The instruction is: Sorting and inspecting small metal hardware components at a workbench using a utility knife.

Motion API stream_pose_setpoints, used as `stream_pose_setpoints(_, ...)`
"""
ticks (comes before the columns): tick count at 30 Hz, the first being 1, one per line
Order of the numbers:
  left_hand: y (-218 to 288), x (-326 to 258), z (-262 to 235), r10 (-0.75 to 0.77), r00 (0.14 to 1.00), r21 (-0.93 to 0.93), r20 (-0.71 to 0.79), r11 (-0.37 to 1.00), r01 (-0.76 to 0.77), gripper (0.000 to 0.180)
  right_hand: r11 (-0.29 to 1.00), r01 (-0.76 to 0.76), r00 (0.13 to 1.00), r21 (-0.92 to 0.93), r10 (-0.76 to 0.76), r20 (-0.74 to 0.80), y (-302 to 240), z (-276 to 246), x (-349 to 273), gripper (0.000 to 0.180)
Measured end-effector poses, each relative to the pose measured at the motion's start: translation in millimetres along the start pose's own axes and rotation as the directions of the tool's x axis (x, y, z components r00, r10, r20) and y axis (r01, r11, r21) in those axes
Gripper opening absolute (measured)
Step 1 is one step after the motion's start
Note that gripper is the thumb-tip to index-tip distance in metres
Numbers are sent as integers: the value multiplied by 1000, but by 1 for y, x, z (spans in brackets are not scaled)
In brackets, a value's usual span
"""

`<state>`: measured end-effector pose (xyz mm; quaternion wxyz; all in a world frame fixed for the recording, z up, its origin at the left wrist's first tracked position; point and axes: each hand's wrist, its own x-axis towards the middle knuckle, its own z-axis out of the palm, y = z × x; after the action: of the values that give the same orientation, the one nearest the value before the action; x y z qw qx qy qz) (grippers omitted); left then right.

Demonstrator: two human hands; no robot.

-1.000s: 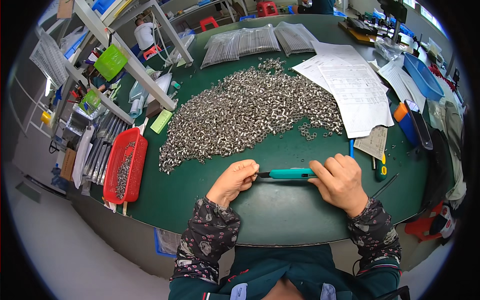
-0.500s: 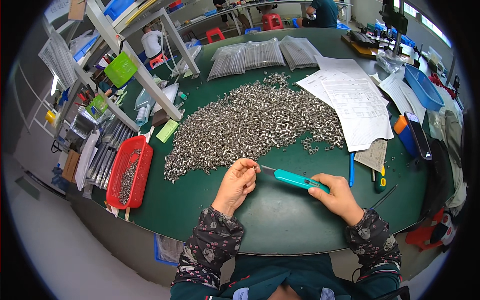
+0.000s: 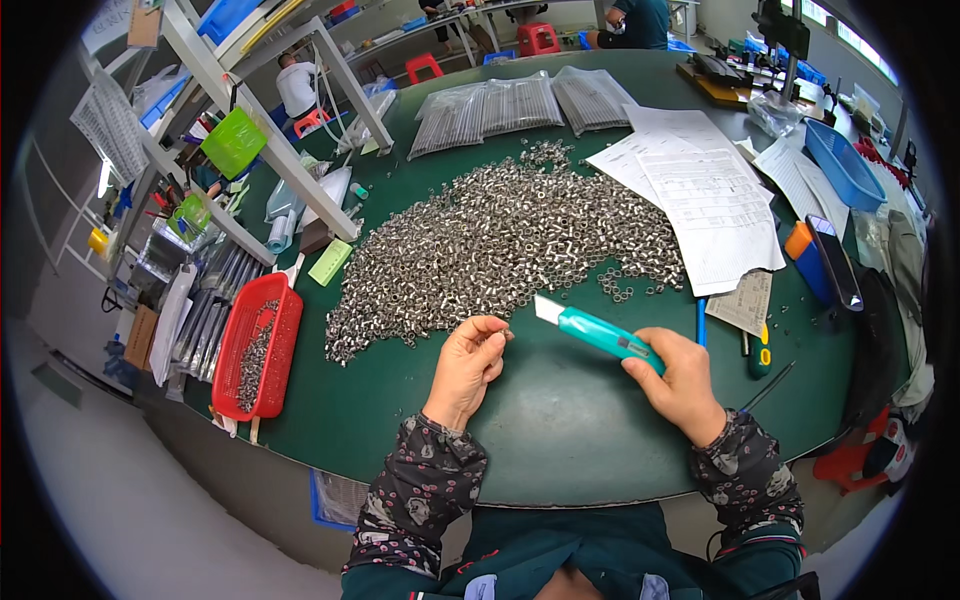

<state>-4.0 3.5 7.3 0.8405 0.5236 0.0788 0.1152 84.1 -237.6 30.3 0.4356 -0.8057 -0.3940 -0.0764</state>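
**Gripping at one side, pinching at the other**

Wrapped firmly with the right hand (image 3: 680, 375) around the rear of a teal utility knife (image 3: 605, 333), right of the frame's centre. Pointing the bare blade (image 3: 548, 309) toward the upper left, apart from the left hand (image 3: 466, 370); probably grasped that far back to keep skin off the edge. Pinching a small metal piece (image 3: 508, 334) between left thumb and forefinger at mid-frame; too small to make out fully, likely a ring. Apparently held by the tips alone to leave it mostly exposed.

Facing a broad heap of metal rings (image 3: 500, 235) on the green tabletop (image 3: 570, 420), spread across mid-frame, probably for easy reach. Flanked at the left by a red basket (image 3: 281, 350) of small metal parts, likely walled off to avoid mixing. Bordered at the upper right by printed sheets (image 3: 710, 210), perhaps laid flat for reading, and at the top by clear bags of grey rods (image 3: 510, 108), perhaps set back to free working space.
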Motion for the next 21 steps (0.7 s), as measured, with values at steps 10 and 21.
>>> stream_pose_setpoints(10, 2, -1, 4, -23, 1000, -2, 13, 1000, 23, 14, 955, 98, 994, -280, -110, -24, -4, -1, 1, 26)
stream_pose_setpoints(21, 0, 2, 5, -10, 999, 40, -42, 999, 12, 16, 1000, 7, 999, -1, -7, 42, 5, 4, -2, 25)
